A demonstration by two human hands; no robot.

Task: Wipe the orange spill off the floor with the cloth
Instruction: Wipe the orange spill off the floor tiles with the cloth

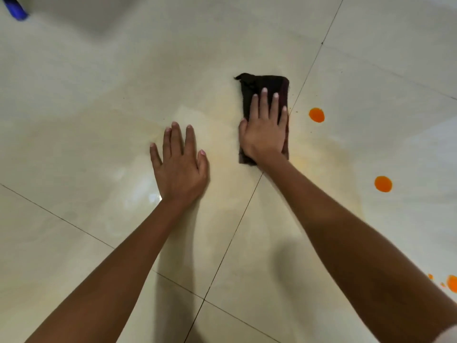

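From where I stand the job looks perhaps half done. A pale yellowish film [217, 112] lies over the floor [86, 100] around the person's hands, and I take it for wiped-over residue that may want another pass. The bright orange is not yet dealt with. A round orange drop [316, 115] sits near the cloth [262, 81] at its three o'clock, a second drop [383, 184] lies farther off at four o'clock, and small splashes [452, 283] show at the picture's edge between four and five.

The dark folded cloth lies flat on the tile, just left of a grout line. The right hand [264, 129] presses it down with a flat palm, fingers straight and slightly spread and pointing to twelve o'clock, the arm stretched out long. The left hand [179, 164], at the cloth's eight o'clock, lies open and flat on bare floor and grasps nothing; it seems to be propping the body. A blurred blue object [16, 8] lies far off at ten o'clock.
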